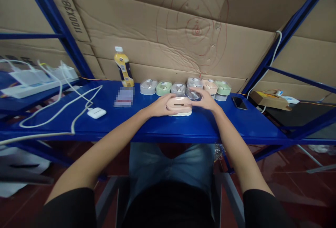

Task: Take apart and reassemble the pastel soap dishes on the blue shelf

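Observation:
A pink oval box point(179, 104) with a slot in its top stands near the middle of the blue table. My left hand point(160, 106) wraps around its left side. At the box's right rear, my right hand point(204, 99) curls around a clear, dark-looking lid point(193, 95), its thumb close to the box's right end. A white wavy-edged piece point(181, 114) shows under the box's front. Directly behind stands a row of lidded oval boxes, among them a grey one point(148, 87), a green one point(164, 88) and another pink one point(210, 86).
A yellow bottle point(124, 67) and a blurred-out packet point(124, 97) are on the left. Further left lie a white charger case point(96, 112) and looping white cables. A phone point(239, 103) rests at the right. Cardboard point(131, 25) backs the blue table point(168, 130).

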`<state>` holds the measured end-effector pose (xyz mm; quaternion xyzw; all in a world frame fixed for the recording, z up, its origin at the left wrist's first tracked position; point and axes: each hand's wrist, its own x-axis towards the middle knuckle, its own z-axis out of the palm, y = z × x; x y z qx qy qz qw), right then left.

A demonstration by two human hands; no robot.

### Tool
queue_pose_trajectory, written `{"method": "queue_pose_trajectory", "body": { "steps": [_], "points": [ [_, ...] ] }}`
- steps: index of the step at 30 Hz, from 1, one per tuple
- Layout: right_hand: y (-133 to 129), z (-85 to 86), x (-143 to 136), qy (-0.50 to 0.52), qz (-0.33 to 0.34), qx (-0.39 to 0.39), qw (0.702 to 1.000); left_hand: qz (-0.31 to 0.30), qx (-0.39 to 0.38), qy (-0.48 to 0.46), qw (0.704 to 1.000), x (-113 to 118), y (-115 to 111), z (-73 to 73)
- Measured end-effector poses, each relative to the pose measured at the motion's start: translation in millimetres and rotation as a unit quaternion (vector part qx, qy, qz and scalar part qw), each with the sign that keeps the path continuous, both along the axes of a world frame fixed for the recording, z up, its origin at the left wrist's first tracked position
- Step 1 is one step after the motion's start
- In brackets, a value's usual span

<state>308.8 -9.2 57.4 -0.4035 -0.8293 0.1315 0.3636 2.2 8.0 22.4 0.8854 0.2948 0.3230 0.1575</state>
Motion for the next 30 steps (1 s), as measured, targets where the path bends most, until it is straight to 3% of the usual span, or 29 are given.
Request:
{"method": "queue_pose_trajectory", "body": {
  "steps": [5,9,18,21,23,25,30],
  "points": [
    [-1,-7.1,-32,-0.072,0.061,0.017,0.995,-0.028,-0.046,-0.033,0.998,9,3,-11.2],
    [2,-12.3,-42,-0.11,0.082,0.038,0.99,-0.031,-0.089,-0.03,0.995,13,1,-16.2],
    [-1,-20.2,-42,-0.148,0.07,0.015,0.986,-0.056,-0.047,-0.037,0.997,21,-4,-18.9],
    [0,-23.8,-43,-0.115,0.078,0.032,0.99,-0.053,-0.027,-0.041,0.997,17,0,-17.9],
    [2,-21.5,-39,-0.052,0.065,0.061,0.995,-0.02,-0.011,-0.057,0.998,12,3,-15.1],
    [5,-15.7,-31,0.033,0.0,0.105,0.994,0.046,0.008,-0.088,0.995,7,8,-9.4],
    [15,-4.7,-3,0.196,-0.204,0.17,0.944,0.292,0.01,-0.157,0.943,14,31,17.1]
  ]
}}
